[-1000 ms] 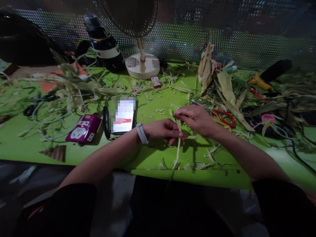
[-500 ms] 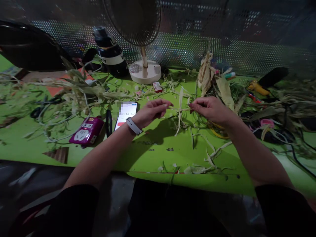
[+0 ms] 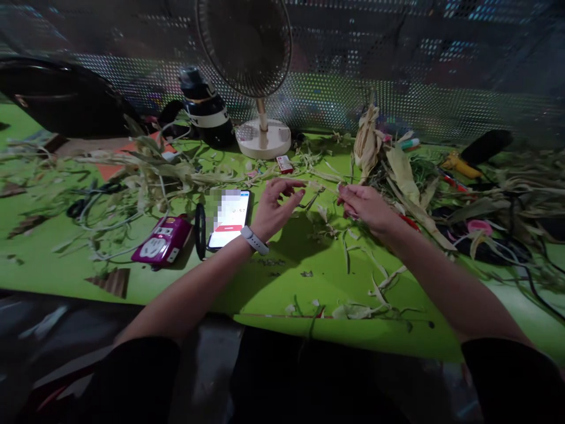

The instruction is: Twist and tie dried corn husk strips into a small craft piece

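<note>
My left hand (image 3: pixel 277 207), with a pale watch band on its wrist, is raised over the green table (image 3: pixel 273 294), thumb and forefinger apart. A thin, pale strip of dried corn husk (image 3: pixel 324 188) runs between the two hands. Its right end is pinched in the fingers of my right hand (image 3: pixel 367 207); the left end lies close to my left fingertips, and whether they touch is too blurred to tell. Below and between the hands, small husk scraps (image 3: pixel 323 213) lie on the table. A bundle of dried husk (image 3: pixel 367 138) stands behind my right hand.
A fan (image 3: pixel 263 140) and a dark bottle (image 3: pixel 207 121) stand at the back by a perforated metal screen. Left lie a lit phone (image 3: pixel 229 224), a purple power strip (image 3: pixel 163 242), scissors (image 3: pixel 79 207) and a white cable. A yellow-handled tool (image 3: pixel 461 165) lies among husks at right.
My left fingers have spread from a pinch. The husk strip that hung upright between my hands no longer hangs there; a strip now stretches sideways from my right fingers. The view has shifted slightly.
</note>
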A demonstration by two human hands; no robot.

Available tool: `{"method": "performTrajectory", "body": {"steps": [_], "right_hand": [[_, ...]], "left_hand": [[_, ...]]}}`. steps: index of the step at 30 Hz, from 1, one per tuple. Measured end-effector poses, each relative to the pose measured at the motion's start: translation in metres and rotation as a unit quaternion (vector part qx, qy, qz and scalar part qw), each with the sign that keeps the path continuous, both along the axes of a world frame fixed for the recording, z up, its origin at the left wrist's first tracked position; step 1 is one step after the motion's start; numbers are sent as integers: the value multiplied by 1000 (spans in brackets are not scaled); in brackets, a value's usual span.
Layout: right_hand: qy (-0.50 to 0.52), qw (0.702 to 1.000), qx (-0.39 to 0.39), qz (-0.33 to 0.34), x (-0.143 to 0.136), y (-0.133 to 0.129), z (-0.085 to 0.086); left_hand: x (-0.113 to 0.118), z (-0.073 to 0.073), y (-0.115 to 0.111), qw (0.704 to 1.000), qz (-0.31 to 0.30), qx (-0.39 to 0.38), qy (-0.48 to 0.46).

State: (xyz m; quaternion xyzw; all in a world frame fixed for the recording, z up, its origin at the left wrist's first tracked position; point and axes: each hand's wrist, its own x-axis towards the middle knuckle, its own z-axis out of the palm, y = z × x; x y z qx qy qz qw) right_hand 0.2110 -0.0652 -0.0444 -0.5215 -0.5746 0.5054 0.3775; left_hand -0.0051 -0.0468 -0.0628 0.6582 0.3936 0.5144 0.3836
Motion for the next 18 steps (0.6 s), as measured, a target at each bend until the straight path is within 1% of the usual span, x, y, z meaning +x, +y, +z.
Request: {"method": "performTrajectory", "body": {"steps": [1,2,4,6,9,12,15,18], "right_hand": [[-5,1000,-1,8,-2,-1,-1],[-12,1000,0,13,-4,-3,0],[-32,999,7,15,-8,-7,1],[-56,998,22,18,-13,-11,4],[-84,995,43,45,-19,-15,4],[-78,993,43,74,-23,-19,0],[-65,993,38,91,-27,-22,-2],[-79,991,50,92,-29,-25,-1]], "left_hand": [[0,0,-1,1000,-13,17,17],[1,1,-2,999,-41,17,24],[4,1,-6,995,-101,-14,11],[8,1,-10,990,-135,-44,-9],[12,-1,-14,987,-138,-68,-45],[14,-5,-14,983,-141,-90,-80],[15,-9,-15,980,-141,-100,-95],[14,-9,-15,982,-133,-98,-89]]}}
